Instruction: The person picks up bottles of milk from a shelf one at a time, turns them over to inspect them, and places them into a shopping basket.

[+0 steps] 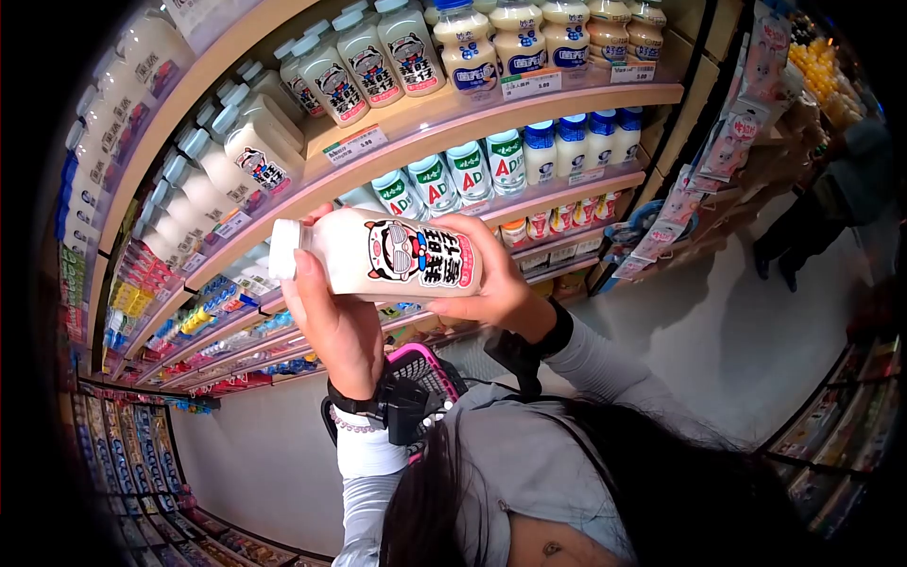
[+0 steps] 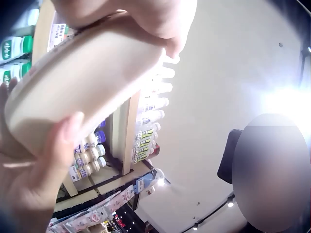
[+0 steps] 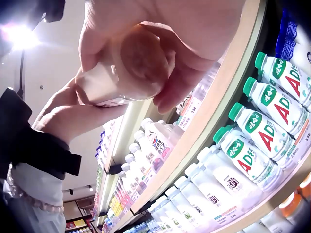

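Note:
A milky-white drink bottle [image 1: 378,250] with a cartoon pig label lies on its side between both hands in the head view, its white cap toward the left. My left hand [image 1: 333,321] grips the cap end, thumb across the neck. Around the base end curls my right hand [image 1: 496,288]. In the left wrist view the plain side of the bottle [image 2: 92,73] shows, with the right thumb [image 2: 65,141] on it. The round bottom of the bottle [image 3: 143,60] faces the right wrist camera, with the right hand [image 3: 199,34] wrapped over it.
A curved shelf [image 1: 406,142] holds matching bottles [image 1: 335,76], yogurt drinks [image 1: 468,47] and green-capped AD bottles [image 1: 435,180]. Below the arms hangs a pink-rimmed basket [image 1: 416,354]. Bagged goods [image 1: 746,142] hang at right; a person [image 1: 803,217] stands beyond on the grey floor.

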The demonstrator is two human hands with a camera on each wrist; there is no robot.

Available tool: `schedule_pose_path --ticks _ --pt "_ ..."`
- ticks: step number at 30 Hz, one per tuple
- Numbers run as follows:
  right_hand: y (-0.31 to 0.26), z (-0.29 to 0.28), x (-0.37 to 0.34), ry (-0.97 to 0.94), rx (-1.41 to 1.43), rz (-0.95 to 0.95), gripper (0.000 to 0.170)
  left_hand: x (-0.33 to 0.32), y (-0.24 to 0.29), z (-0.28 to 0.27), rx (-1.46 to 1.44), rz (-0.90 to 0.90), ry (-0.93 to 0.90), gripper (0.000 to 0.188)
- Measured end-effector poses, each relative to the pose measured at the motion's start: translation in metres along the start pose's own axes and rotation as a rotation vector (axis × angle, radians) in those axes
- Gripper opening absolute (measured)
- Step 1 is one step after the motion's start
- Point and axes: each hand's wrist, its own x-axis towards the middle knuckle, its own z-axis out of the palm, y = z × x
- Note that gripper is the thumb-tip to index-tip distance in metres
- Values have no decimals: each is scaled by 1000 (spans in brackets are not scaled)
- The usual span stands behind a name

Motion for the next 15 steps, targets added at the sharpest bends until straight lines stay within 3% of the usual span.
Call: schedule_pose_path --ticks 2,4,5,8,9,12,15 --pt "-5 -4 0 -38 39 107 75 -1 1 -3 51 39 -65 55" --pt "-5 -3 -4 -24 394 303 65 0 3 0 70 143 -149 62" --pt "-5 -2 -6 -17 572 398 60 0 3 3 57 128 -146 75" --pt "-6 -4 -2 -210 708 492 55 -2 5 -1 44 152 -264 82" --pt "-10 0 -5 -145 751 656 56 -4 6 -3 34 135 -270 85" --pt "-5 -1 -4 -298 791 735 58 0 -4 -21 -93 251 -533 81" --pt "-10 5 -5 -277 677 797 59 2 1 -28 -95 259 -579 58"
